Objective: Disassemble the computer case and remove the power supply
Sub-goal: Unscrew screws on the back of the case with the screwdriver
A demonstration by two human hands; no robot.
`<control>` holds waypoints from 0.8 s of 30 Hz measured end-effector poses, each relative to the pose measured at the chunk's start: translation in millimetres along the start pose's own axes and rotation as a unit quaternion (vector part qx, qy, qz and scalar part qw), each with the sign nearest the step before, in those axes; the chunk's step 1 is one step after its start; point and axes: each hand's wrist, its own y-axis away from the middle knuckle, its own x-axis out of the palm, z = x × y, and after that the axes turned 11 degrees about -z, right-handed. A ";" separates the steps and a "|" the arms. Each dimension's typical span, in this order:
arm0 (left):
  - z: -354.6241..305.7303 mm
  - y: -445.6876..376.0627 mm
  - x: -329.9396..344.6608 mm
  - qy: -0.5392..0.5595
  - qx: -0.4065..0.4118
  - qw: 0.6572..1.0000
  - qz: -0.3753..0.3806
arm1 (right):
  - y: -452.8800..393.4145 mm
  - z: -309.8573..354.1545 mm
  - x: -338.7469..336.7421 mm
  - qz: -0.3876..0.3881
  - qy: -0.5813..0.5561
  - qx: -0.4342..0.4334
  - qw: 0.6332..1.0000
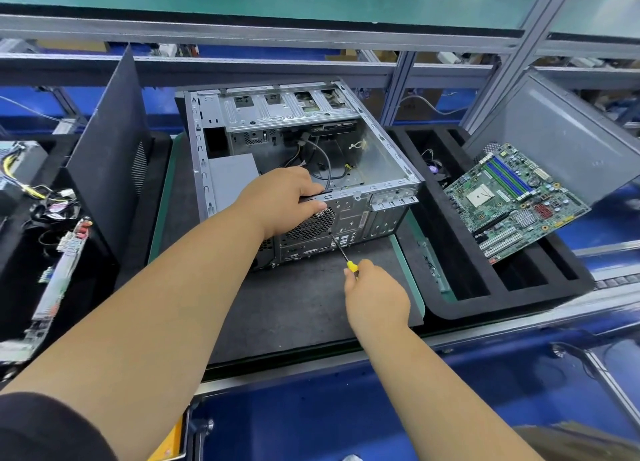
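Observation:
An opened grey computer case [388,155] lies on its side on a dark mat, its rear panel toward me. The grey power supply [232,176] sits inside at the near left corner. My left hand [284,197] grips the top rim of the rear panel above the round fan grille [313,226], fingers curled over the edge. My right hand [375,296] holds a screwdriver [341,249] with a yellow handle and black shaft. Its tip touches the rear panel just below and right of the grille. Loose black cables [323,162] lie inside the case.
A dark side panel [107,149] leans upright to the left of the case. A black foam tray [485,280] on the right holds a green motherboard [512,201] and a grey panel [568,142]. Another tray with boards and cables [52,197] sits at the left. Shelf rails run behind.

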 end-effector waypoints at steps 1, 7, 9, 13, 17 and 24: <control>-0.1 0.0 -0.2 0.000 0.000 1.000 0.000 | -0.8 -0.5 1.1 -0.009 0.002 -0.007 1.000; -0.7 0.3 -0.6 0.006 -0.002 1.000 0.003 | -8.1 -7.8 4.2 0.049 -0.287 0.144 0.946; -0.7 0.5 -0.7 0.007 -0.001 1.000 0.003 | -14.0 -7.1 1.4 0.158 -0.435 0.261 0.847; -0.7 0.0 -0.7 0.004 -0.001 1.000 0.003 | -19.3 -13.6 -4.0 0.328 -0.585 0.344 0.657; -0.7 -0.2 -0.6 0.001 0.000 1.000 0.003 | -15.6 -16.4 -0.9 0.342 -0.613 0.352 0.620; -0.4 -0.1 -0.5 0.003 -0.001 1.000 0.001 | -8.8 -6.6 2.5 0.137 -0.326 0.170 0.920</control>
